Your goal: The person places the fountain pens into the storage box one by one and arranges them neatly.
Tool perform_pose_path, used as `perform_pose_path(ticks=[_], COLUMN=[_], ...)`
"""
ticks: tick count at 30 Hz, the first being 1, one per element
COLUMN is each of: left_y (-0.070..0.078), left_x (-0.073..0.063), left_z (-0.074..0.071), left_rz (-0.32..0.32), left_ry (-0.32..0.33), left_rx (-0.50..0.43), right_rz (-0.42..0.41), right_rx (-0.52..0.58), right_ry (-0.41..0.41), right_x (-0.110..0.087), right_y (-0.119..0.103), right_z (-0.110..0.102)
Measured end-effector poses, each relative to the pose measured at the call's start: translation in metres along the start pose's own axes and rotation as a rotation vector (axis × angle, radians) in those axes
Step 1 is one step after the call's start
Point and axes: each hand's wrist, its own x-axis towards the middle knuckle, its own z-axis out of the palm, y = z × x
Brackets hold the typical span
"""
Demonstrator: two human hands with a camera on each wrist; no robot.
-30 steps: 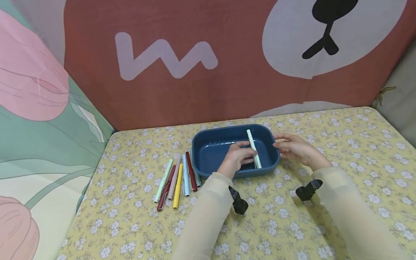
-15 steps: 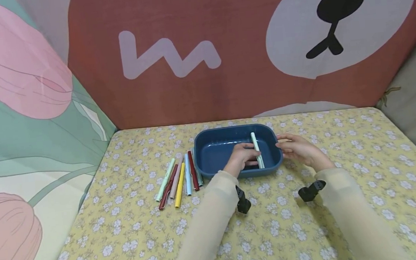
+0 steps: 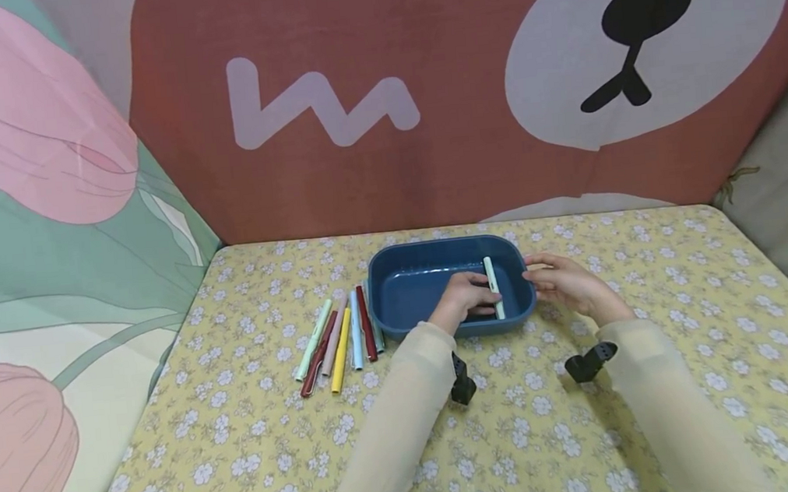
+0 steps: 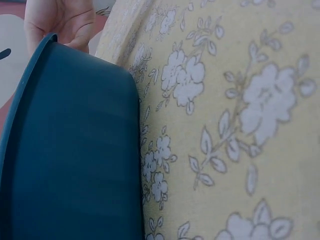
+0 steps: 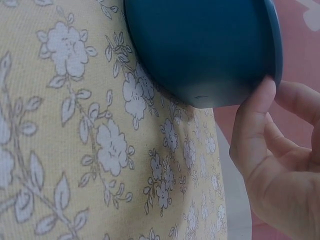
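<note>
Inside the dark blue plastic box (image 3: pixel 472 331), near its right end, my left hand (image 3: pixel 465 300) holds a pale mint-green pen (image 3: pixel 490 267) with its fingertips. The pen stretches from back to front along the box floor. At the box's right end, my right hand (image 3: pixel 569 285) pinches the rim; in the right wrist view its thumb (image 5: pixel 260 100) presses the outer wall. The left wrist view shows the box's outer front side (image 4: pixel 75 145), while the left hand itself is out of that view.
Left of the box lie several pens: a mint-green one (image 3: pixel 314 340), a mauve one (image 3: pixel 334 343), a yellow one (image 3: pixel 341 352), a light blue one (image 3: pixel 355 331) and dark red ones (image 3: pixel 365 323). A flowered yellow cloth (image 3: pixel 243 447) covers the table. A printed curtain (image 3: pixel 360 178) hangs behind.
My left hand has moved right and lowered the mint-green pen toward the box's right end. The right hand keeps its place at the rim. The view has shifted slightly.
</note>
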Motion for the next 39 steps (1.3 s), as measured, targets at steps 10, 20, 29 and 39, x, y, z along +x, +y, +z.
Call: perform_pose_path(ticks=[10,20,29,39], left_y=[0.001,0.000,0.000,0.001], left_x=[-0.002,-0.001,0.000,-0.001], left_z=[0.001,-0.001,-0.002,-0.006], left_rz=[-0.001,-0.021,-0.056,-0.063], left_ry=[-0.005,-0.004,-0.002,-0.034], left_rx=[0.058,0.068,0.066,0.072], right_rz=[-0.004,0.005,0.034,0.052], right_rx=[-0.005,-0.028,-0.021,0.023], right_ry=[0.009,0.089,0.160,0.180], right_x=[-0.002,0.001,0.007,0.005], right_y=[0.000,-0.001,-0.007,-0.008], right_z=[0.000,0.007,0.014,0.015])
